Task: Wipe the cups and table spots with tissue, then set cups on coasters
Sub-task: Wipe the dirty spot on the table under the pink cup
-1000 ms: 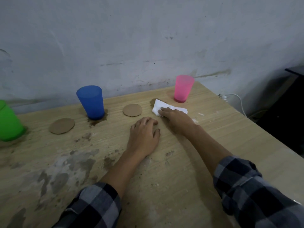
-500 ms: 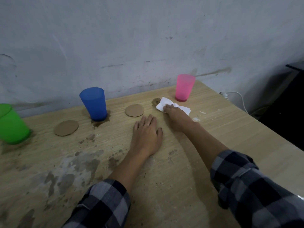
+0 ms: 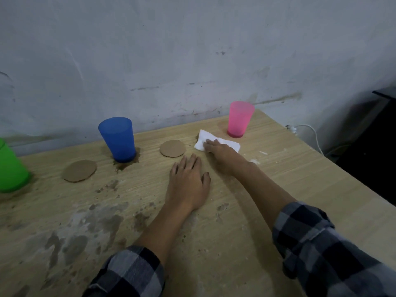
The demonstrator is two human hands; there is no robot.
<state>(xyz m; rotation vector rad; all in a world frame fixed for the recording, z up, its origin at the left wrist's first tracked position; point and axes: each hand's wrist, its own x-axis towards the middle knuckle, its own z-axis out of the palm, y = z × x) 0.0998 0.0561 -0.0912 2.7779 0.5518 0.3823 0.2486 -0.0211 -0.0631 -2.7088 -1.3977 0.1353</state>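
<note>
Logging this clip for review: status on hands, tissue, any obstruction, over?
Right hand presses tissue on table beside pink cup. Left hand flat on table, empty. Blue cup, pink cup not on coasters. Nothing in the way.

A single head-worn view looks forward and down across the tabletop (image 3: 278,189) toward the wall (image 3: 192,50) (wide-angle, edges bowed), close above both forearms.

Tissue (image 3: 202,141) lies on the table (image 3: 300,179) between a coaster (image 3: 172,148) and a cup (image 3: 239,118).
</note>
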